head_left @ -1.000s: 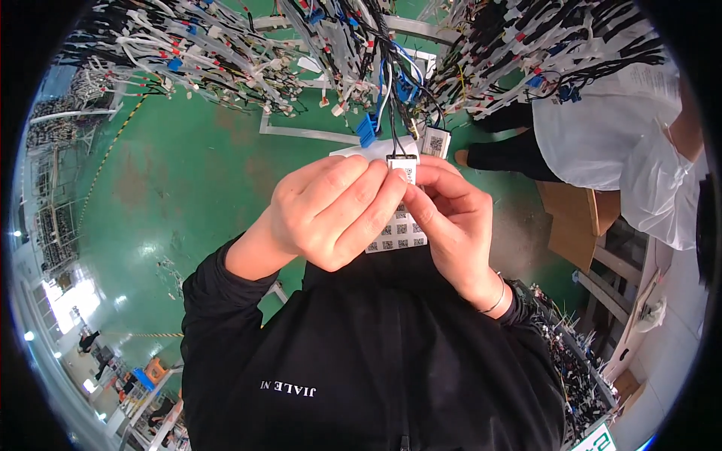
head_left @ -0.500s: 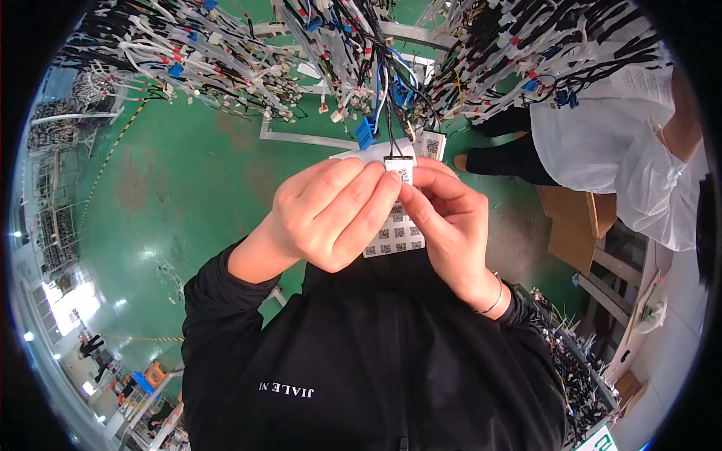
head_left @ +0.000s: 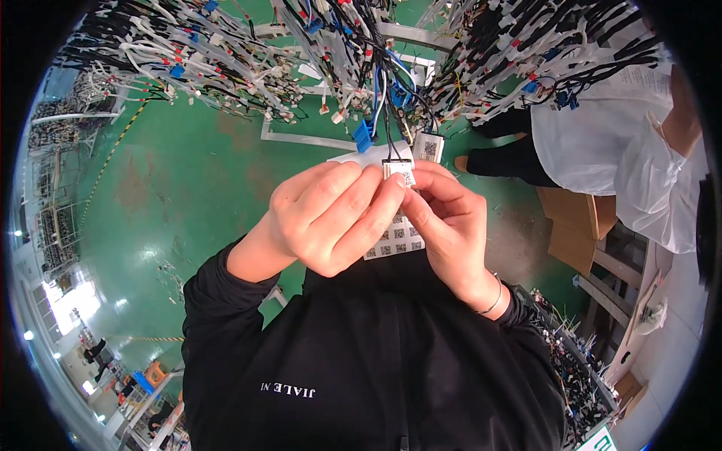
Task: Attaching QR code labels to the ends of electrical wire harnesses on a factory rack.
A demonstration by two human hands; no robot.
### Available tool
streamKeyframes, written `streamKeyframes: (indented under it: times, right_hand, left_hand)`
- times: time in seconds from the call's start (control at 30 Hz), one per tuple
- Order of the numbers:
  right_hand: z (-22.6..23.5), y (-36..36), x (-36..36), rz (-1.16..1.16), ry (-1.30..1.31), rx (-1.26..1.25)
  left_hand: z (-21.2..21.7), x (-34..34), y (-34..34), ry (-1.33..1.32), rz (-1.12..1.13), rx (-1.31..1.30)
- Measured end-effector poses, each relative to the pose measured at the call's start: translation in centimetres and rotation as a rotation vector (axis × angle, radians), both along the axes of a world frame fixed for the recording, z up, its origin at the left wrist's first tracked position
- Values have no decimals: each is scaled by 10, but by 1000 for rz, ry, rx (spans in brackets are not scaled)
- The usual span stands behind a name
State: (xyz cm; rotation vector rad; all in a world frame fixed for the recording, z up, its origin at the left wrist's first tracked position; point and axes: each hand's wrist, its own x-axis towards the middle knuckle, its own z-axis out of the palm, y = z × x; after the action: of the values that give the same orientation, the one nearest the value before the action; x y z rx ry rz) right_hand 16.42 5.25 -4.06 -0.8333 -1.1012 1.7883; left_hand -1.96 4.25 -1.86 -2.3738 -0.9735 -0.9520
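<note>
My left hand (head_left: 331,218) and my right hand (head_left: 449,225) meet in front of my chest, fingertips pinched together on a small white connector (head_left: 398,172) with a square code label. Black wires run up from it into a hanging wire harness (head_left: 376,68). Under my fingers I hold a white sheet of small square code stickers (head_left: 396,237), mostly hidden by both hands. A second labelled white connector (head_left: 429,146) and a blue connector (head_left: 363,137) hang just above.
Dense bundles of black, white, red and blue wires (head_left: 188,52) hang across the top. A green floor (head_left: 173,188) lies below. A person in a white coat (head_left: 609,128) stands at the right beside cardboard boxes (head_left: 571,225).
My hands stay pinched on the connector; the view has shifted slightly, and the hanging connectors sit a little higher above my fingers.
</note>
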Motion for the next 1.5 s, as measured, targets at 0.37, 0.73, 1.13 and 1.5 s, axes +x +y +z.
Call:
streamKeyframes:
  times: [0.37, 0.73, 1.13, 1.5]
  right_hand:
    - [0, 0, 0, 3, 19, -6]
    - [-2, 0, 1, -23, -10, -16]
    - [-20, 18, -5, -95, 39, -83]
    - [-64, 47, -14, -119, -204, 103]
  left_hand:
    - [-3, 0, -1, 10, 19, -27]
    - [-3, 1, 1, 36, 5, -77]
    - [-15, 12, -5, -97, 46, -283]
    - [-65, -55, 62, -1018, 615, -318]
